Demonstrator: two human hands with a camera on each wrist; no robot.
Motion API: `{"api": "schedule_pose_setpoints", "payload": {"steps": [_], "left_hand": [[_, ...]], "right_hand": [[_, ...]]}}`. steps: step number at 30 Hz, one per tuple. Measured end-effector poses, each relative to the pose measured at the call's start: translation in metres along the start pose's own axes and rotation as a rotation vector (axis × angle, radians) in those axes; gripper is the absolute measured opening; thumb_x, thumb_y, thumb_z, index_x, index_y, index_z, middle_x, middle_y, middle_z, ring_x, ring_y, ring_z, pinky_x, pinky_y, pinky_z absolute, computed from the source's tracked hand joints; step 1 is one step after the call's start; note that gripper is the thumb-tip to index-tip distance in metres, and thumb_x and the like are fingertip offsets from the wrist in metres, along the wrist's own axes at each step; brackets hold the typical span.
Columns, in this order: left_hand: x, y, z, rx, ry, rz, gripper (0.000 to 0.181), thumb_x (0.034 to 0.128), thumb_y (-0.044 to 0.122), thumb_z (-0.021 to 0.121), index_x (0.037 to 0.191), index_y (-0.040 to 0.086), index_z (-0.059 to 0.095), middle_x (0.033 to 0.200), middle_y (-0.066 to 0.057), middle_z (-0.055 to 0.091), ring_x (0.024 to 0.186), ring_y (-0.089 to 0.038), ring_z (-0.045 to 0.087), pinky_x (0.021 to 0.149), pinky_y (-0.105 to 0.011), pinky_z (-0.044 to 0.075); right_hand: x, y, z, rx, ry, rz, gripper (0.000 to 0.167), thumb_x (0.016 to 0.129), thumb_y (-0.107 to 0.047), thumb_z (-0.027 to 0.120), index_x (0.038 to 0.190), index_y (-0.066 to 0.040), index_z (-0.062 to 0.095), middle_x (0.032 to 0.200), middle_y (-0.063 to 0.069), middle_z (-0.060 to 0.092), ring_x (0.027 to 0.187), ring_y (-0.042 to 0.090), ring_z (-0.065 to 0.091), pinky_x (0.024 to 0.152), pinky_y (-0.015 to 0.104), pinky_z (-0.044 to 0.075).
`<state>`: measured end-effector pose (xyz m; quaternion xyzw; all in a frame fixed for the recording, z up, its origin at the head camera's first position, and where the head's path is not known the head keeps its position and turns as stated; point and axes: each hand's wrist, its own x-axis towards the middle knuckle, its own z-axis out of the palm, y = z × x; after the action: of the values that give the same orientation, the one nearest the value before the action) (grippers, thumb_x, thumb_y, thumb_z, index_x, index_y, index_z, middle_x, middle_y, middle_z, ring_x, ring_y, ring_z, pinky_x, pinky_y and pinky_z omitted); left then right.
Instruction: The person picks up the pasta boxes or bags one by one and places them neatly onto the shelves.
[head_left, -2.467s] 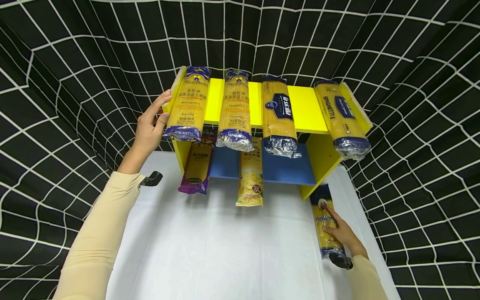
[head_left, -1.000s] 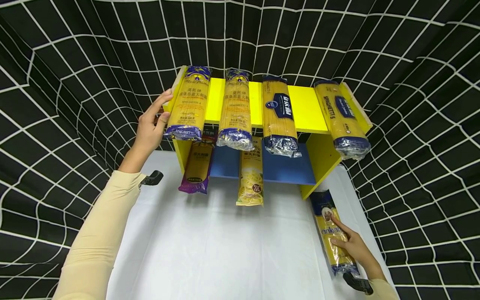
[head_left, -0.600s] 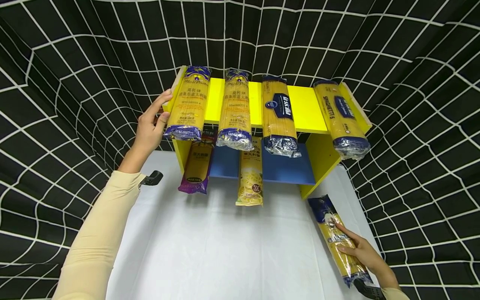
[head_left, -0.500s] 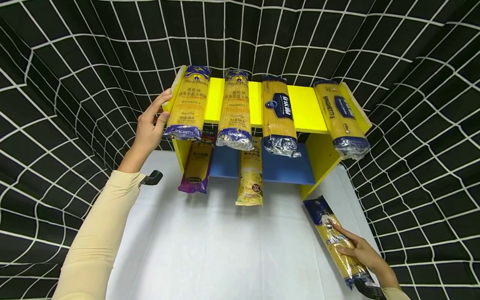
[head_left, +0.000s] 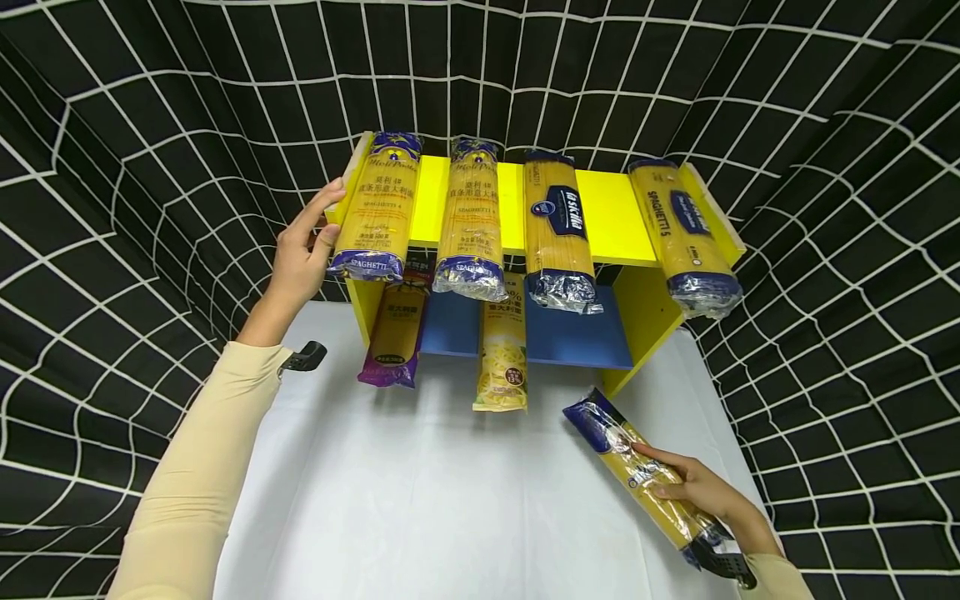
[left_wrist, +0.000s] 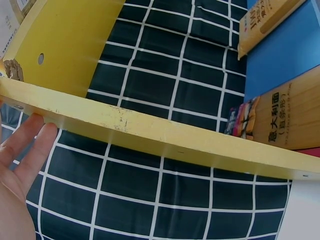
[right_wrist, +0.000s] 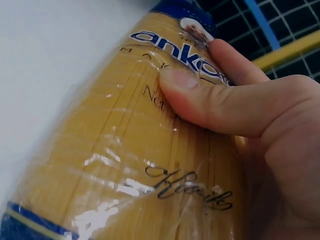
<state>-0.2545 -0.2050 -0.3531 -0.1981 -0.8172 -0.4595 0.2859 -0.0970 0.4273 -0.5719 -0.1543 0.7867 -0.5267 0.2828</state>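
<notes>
My right hand (head_left: 701,483) grips a pack of spaghetti (head_left: 611,454) with a dark blue end and "ankara" print. The pack slants over the white cloth, below the shelf's right front corner. In the right wrist view the thumb (right_wrist: 200,97) lies across the clear front and a finger (right_wrist: 235,62) is at the far edge; the other fingers are hidden. My left hand (head_left: 296,258) touches the left side panel (left_wrist: 150,125) of the yellow shelf unit (head_left: 618,225). Its fingers (left_wrist: 30,140) lie fairly straight against the panel's outer face, beside a blue-ended spaghetti pack (head_left: 384,208).
More spaghetti packs, including a blue-labelled one (head_left: 557,229) and one at the right end (head_left: 686,237), lie on the yellow top. On the blue lower shelf (head_left: 577,333) are a purple-ended pack (head_left: 393,333) and a yellow noodle pack (head_left: 501,358). Black gridded cloth (head_left: 480,67) surrounds the unit.
My right hand has drawn the ankara pack out from beside the shelf's right side, first towards me, then leftward. The pack now slants more. My left hand has stayed at the panel.
</notes>
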Motion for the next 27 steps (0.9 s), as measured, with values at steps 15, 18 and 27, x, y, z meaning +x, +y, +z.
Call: {"api": "schedule_pose_setpoints", "payload": {"steps": [15,18,27], "left_hand": [[0.000,-0.011,0.000,0.011,0.006,0.017,0.044,0.1017,0.019,0.048,0.145,0.015,0.049,0.158,0.004,0.042,0.098,0.013,0.051,0.075,-0.003,0.045],[0.000,-0.004,-0.001,0.009,0.005,0.016,0.043,0.1018,0.020,0.047,0.145,0.015,0.049,0.158,0.003,0.042,0.098,0.013,0.051,0.075,-0.004,0.044],[0.002,-0.024,0.002,0.018,0.007,0.015,0.044,0.1015,0.019,0.048,0.145,0.017,0.049,0.158,0.006,0.042,0.105,0.014,0.052,0.075,-0.003,0.046]], "right_hand": [[0.019,-0.052,0.008,-0.004,-0.011,-0.045,0.068,0.096,-0.005,0.060,0.156,-0.008,0.028,0.152,0.014,0.042,0.089,0.014,0.067,0.069,0.037,0.060],[0.021,-0.060,0.009,0.026,0.020,-0.066,0.069,0.096,-0.003,0.059,0.156,-0.008,0.026,0.151,-0.004,0.045,0.092,0.014,0.067,0.069,0.037,0.060],[0.032,-0.077,0.014,0.063,0.164,-0.067,0.072,0.096,-0.005,0.060,0.158,-0.016,0.024,0.133,-0.021,0.051,0.101,0.011,0.066,0.072,0.037,0.061]]}}
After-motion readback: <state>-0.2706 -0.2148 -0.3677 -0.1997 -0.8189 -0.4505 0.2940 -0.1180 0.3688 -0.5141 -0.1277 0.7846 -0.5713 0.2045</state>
